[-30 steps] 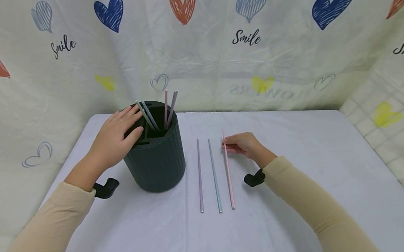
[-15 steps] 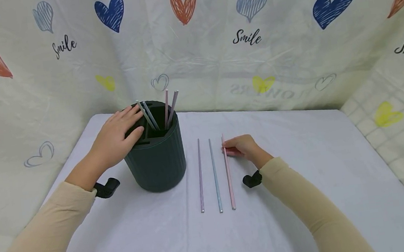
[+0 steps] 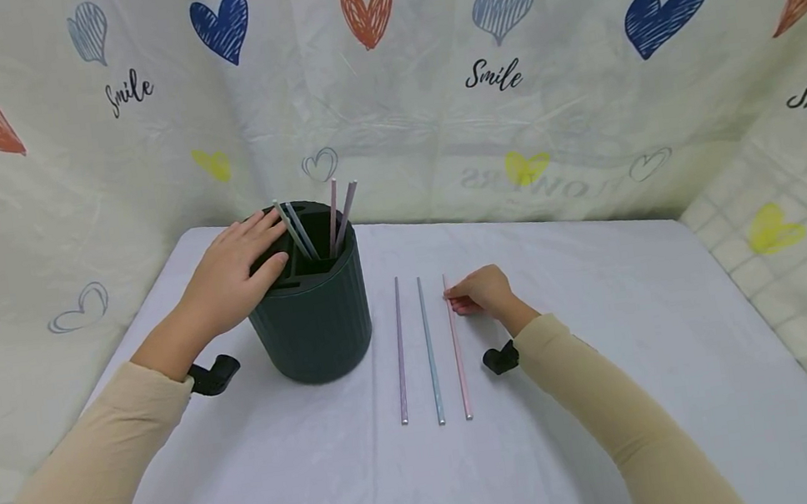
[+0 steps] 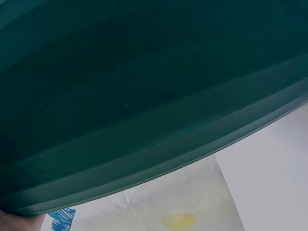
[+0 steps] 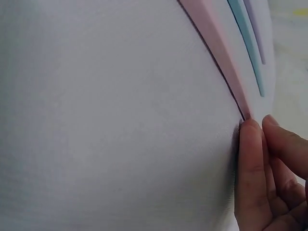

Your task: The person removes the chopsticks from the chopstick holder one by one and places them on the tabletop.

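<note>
In the middle left of the head view, a dark green, ribbed cylindrical container with a divided top (image 3: 313,330) stands upright on a white cloth-covered tabletop (image 3: 612,352). The left hand (image 3: 236,260) rests on its upper left side, fingers extended across the top and thumb apart along the near edge; it grips no separate item. Four slim pastel sticks lean in the container's larger compartment: a pale green one (image 3: 292,230), a pale blue one (image 3: 301,229), a pink one (image 3: 333,218) and a purple one (image 3: 344,215).

Three more lie near the centre of the frame, side by side and apart, roughly parallel: a slim lilac stick (image 3: 401,370), a slim light blue stick (image 3: 433,366) and, rightmost, a slim glossy light pink stick (image 3: 459,363). The right hand (image 3: 482,288), right of centre, has its fingers curled in and appears to pinch the light pink stick close to its far end; the right wrist view shows the fingertips almost together there, though how firm the hold is cannot be told.

The step in hand seems to be handling the light pink stick at the tabletop while the left hand steadies the container. As I judge it, the next move calls for fine fingertip control from the right hand, because a pinch at one end could easily swing the near end toward the light blue stick.
</note>
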Motion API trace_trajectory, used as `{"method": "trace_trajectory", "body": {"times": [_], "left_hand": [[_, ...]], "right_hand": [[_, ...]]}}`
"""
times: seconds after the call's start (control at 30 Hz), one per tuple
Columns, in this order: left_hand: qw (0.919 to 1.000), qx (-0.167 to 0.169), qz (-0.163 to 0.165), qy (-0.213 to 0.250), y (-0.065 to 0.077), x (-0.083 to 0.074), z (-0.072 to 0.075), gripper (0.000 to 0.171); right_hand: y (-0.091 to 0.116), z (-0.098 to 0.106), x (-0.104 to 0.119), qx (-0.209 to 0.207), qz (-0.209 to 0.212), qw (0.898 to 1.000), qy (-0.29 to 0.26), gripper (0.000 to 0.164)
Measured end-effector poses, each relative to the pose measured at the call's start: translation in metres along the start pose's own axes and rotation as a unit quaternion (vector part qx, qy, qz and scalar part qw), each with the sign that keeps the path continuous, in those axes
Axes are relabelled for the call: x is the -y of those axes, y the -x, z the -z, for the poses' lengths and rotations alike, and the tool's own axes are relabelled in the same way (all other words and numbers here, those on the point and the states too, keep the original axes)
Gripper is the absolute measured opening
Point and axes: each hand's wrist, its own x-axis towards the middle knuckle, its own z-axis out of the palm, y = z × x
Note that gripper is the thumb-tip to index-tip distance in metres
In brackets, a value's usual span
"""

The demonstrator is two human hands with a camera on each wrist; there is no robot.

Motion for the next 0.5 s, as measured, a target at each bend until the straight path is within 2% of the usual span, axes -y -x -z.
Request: {"method": "trace_trajectory", "body": {"times": [0.13,0.23,0.5], "left_hand": [[1.0000,0.000,-0.001,-0.001,0.000,0.001,0.000,0.054],[1.0000,0.000,-0.001,0.000,0.000,0.001,0.000,0.054],[0.9999,0.010,-0.001,-0.006,-0.001,0.000,0.000,0.055]], "right_hand": [[0.006,-0.001,0.006,-0.017,0.045,0.999,0.018,0.025],[0.014,-0.003,0.016,-0.021,0.091,0.996,0.008,0.029],[0.043,-0.014,0.052,0.021,0.174,0.984,-0.038,0.031]]}}
